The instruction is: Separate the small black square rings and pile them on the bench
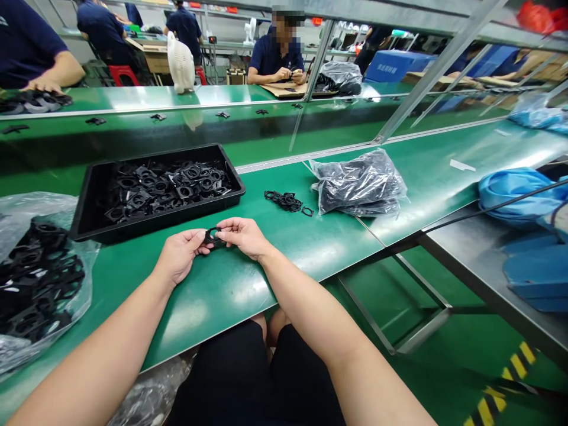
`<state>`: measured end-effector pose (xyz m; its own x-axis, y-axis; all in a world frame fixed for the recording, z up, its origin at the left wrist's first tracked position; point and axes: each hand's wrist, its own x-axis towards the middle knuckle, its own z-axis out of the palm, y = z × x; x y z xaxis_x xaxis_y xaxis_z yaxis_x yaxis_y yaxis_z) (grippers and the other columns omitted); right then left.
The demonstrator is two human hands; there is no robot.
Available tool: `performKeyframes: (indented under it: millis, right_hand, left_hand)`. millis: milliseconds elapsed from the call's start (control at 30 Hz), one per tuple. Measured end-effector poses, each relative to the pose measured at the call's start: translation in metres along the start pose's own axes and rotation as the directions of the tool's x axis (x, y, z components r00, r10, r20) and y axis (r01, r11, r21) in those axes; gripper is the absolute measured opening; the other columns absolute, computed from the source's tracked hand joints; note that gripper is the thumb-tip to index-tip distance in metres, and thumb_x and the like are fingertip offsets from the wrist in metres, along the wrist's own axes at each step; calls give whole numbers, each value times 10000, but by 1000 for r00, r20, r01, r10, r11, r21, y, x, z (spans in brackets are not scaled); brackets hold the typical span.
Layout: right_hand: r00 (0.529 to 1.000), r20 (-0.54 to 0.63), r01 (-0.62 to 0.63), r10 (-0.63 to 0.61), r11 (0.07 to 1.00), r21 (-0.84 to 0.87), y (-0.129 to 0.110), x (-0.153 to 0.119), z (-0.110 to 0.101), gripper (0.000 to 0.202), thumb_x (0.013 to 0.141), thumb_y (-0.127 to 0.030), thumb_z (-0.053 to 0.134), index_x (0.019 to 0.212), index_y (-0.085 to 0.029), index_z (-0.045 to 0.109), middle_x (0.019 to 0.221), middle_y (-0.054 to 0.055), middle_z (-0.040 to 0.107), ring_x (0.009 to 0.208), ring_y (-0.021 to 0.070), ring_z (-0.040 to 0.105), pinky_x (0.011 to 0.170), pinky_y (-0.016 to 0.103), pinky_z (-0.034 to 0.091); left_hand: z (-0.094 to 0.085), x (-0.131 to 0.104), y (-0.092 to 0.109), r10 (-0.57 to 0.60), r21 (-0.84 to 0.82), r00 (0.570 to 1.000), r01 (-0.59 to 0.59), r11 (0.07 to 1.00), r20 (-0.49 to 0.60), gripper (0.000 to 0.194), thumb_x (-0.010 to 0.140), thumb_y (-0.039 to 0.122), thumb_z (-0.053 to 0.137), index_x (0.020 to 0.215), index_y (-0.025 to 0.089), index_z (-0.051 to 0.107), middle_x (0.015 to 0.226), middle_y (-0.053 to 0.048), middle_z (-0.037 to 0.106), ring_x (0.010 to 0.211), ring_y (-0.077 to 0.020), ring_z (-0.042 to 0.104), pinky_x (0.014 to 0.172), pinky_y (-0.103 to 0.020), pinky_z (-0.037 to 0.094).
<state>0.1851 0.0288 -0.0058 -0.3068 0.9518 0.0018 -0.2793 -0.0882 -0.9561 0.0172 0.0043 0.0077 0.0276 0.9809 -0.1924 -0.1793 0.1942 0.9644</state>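
Between my two hands, just above the green bench, is a small black plastic part with a round opening (212, 235). My left hand (181, 253) pinches its left side, fingers closed. On its other side my right hand (243, 235) grips with thumb and fingertips, covering much of it. Behind them stands a black tray (166, 222) heaped with similar black parts. A small pile of black rings (284, 201) lies to the right of the tray, with one loose ring (307, 211) beside it. At the far left, a clear plastic bag (89, 296) holds more black parts.
A filled clear bag (359, 180) rests on the bench right of the rings. Behind the bench runs a green conveyor (195, 133) carrying spaced black pieces. A metal post (435, 71) rises at the bench's back edge. Co-workers sit across the line. Blue cloth (519, 192) lies at right.
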Motion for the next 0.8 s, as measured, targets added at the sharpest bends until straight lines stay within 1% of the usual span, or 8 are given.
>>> performKeyframes:
  millis: [100, 167, 267, 433, 567, 633, 733, 800]
  right_hand:
    - [1000, 0, 1, -1, 1000, -15, 1, 1, 0, 371, 559, -323, 824, 839, -135, 670, 674, -7, 648, 532, 62, 531, 498, 194, 439]
    - [1000, 1, -4, 4, 1000, -12, 2, 1, 0, 374, 556, -321, 824, 838, -133, 667, 673, -8, 648, 529, 61, 534, 497, 193, 438]
    - [1000, 10, -18, 18, 1000, 11, 3, 1, 0, 377, 546, -310, 828, 831, -129, 658, 648, -20, 635, 508, 55, 527, 485, 188, 429]
    - [999, 5, -33, 32, 999, 21, 3, 1, 1, 383, 543, -302, 829, 836, -129, 655, 647, -21, 632, 506, 56, 525, 488, 194, 437]
    - [1000, -16, -26, 26, 1000, 8, 2, 1, 1, 382, 549, -308, 826, 840, -131, 656, 645, -20, 637, 505, 58, 529, 482, 191, 434]
    - [999, -18, -26, 26, 1000, 8, 2, 0, 2, 378, 548, -307, 826, 836, -132, 655, 640, -19, 638, 511, 62, 535, 480, 190, 433]
    - [999, -9, -30, 31, 999, 11, 2, 0, 2, 371, 552, -301, 821, 835, -132, 652, 638, -17, 639, 521, 66, 540, 486, 192, 433]
    - [999, -3, -35, 35, 999, 13, 2, 0, 1, 368, 554, -295, 817, 838, -131, 650, 644, -17, 641, 524, 65, 540, 491, 193, 434]
  left_hand:
    - [0, -1, 1, -19, 8, 1000, 19, 1000, 15, 394, 577, 404, 802, 799, 95, 701, 682, -71, 678, 599, -141, 604, 543, -252, 482]
    - [1, 0, 1, -7, 2, 1000, 7, 1000, 10, 391, 572, 405, 804, 791, 99, 697, 665, -59, 666, 586, -134, 590, 540, -250, 473]
    - [0, 1, 1, 28, -24, 1000, -28, 999, -4, 362, 573, 419, 799, 737, 117, 684, 645, -30, 634, 563, -110, 545, 529, -238, 450]
    - [0, 2, 0, 17, -34, 999, -16, 999, 27, 333, 603, 432, 780, 678, 133, 653, 620, -10, 591, 564, -104, 510, 536, -241, 434]
    - [2, 2, -2, 41, -60, 999, -42, 997, -21, 347, 596, 425, 789, 712, 132, 645, 664, -9, 616, 616, -109, 546, 601, -251, 463]
    - [2, 2, -2, 37, -68, 999, -38, 997, -18, 342, 612, 414, 782, 749, 131, 646, 703, -18, 639, 652, -118, 576, 631, -260, 481]
    - [1, 3, -3, 1, -73, 1000, 0, 997, 12, 367, 640, 366, 769, 902, 139, 648, 778, -31, 674, 672, -123, 608, 628, -260, 497]
    - [-1, 3, -2, -13, -74, 1000, 14, 997, 14, 416, 632, 327, 777, 976, 144, 631, 781, -32, 684, 647, -117, 612, 596, -246, 493]
